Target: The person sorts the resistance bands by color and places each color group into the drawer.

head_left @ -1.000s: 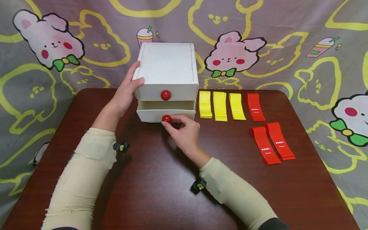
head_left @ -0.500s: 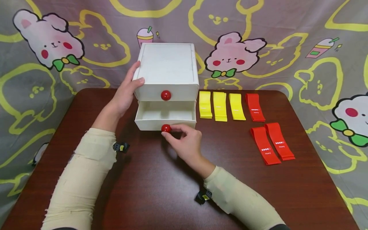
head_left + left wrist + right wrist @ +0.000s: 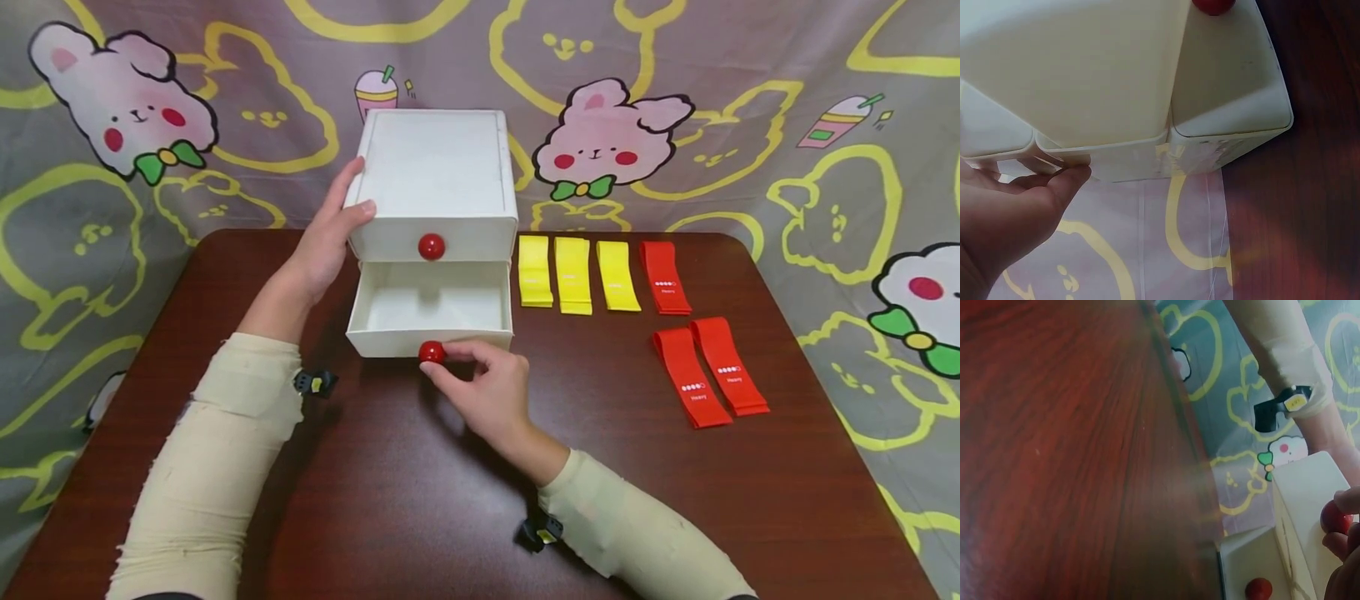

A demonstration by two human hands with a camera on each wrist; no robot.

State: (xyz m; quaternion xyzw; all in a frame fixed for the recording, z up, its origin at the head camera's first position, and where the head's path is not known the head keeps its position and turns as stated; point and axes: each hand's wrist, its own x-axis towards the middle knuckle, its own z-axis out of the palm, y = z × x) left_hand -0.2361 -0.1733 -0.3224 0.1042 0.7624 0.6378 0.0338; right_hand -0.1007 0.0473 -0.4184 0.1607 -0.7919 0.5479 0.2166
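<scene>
In the head view a white two-drawer cabinet [image 3: 435,162] stands at the back of the table. Its lower drawer [image 3: 386,343] is pulled out, with nothing visible inside, while the upper one is closed. My right hand [image 3: 491,396] pinches the lower drawer's red knob [image 3: 431,353] between thumb and index finger; that grip also shows in the right wrist view. Against the cabinet's left side rests my left hand [image 3: 322,242], its fingers extended and its thumb at the top edge. The left wrist view shows that hand [image 3: 1019,215] touching the white side wall.
Right of the cabinet lie three yellow bands [image 3: 574,275] in a row on the brown table [image 3: 360,500]. Three red bands [image 3: 692,379] marked "Heavy" lie farther right. A grey cartoon-print cloth [image 3: 450,50] hangs behind.
Pinching the knob, my right hand has moved toward me and drawn the lower drawer farther out, exposing more of its inside. My left hand has stayed on the cabinet.
</scene>
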